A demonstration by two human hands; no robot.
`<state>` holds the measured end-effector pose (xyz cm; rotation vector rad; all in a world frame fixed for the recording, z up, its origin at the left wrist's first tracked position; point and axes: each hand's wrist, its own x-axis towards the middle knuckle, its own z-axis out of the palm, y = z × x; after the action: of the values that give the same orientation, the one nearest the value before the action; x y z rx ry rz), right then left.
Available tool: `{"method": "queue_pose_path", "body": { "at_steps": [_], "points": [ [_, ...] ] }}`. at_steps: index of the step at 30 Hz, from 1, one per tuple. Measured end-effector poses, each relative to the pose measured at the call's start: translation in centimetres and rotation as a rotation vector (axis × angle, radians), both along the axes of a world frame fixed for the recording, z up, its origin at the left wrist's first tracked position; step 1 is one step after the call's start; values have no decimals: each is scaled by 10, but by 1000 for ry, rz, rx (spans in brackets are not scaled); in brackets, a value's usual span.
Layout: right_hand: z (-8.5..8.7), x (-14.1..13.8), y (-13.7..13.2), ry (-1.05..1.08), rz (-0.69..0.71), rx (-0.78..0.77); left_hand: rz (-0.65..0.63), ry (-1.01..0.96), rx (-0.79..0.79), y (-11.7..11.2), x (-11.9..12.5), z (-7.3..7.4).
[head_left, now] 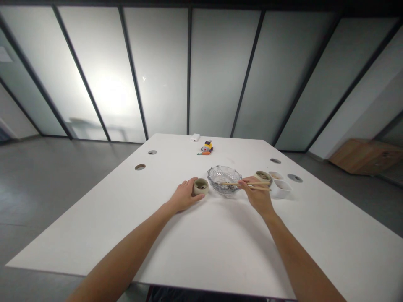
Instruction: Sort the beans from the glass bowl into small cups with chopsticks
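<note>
My left hand point(184, 195) is wrapped round a small pale-green cup point(202, 191), which stands upright on the table with some dark bits inside. In my right hand point(258, 197) is a pair of wooden chopsticks point(252, 184), their tips reaching left over a clear glass bowl point(225, 191). Small dark pieces lie in the bowl, too small to name. Just behind my right hand stands a second pale-green cup point(262, 176), also with dark bits in it. Beside it are two white square containers point(281, 193), the farther one holding light-coloured pieces.
Farther back on the white table point(176, 243) are a yellow toy vehicle point(208, 145), a toy carrot point(204, 153) and a small white object point(195, 137). Round holes point(140, 167) pierce the tabletop at both sides. Frosted glass panels point(160, 75) stand beyond.
</note>
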<state>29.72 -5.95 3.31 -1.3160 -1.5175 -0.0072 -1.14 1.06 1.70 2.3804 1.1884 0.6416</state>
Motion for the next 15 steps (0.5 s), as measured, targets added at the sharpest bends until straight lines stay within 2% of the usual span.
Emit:
{"method": "queue_pose_path", "body": {
  "at_steps": [15],
  "points": [
    [0, 3, 0, 33, 11, -25, 1, -22, 24, 3, -1, -6]
  ]
}}
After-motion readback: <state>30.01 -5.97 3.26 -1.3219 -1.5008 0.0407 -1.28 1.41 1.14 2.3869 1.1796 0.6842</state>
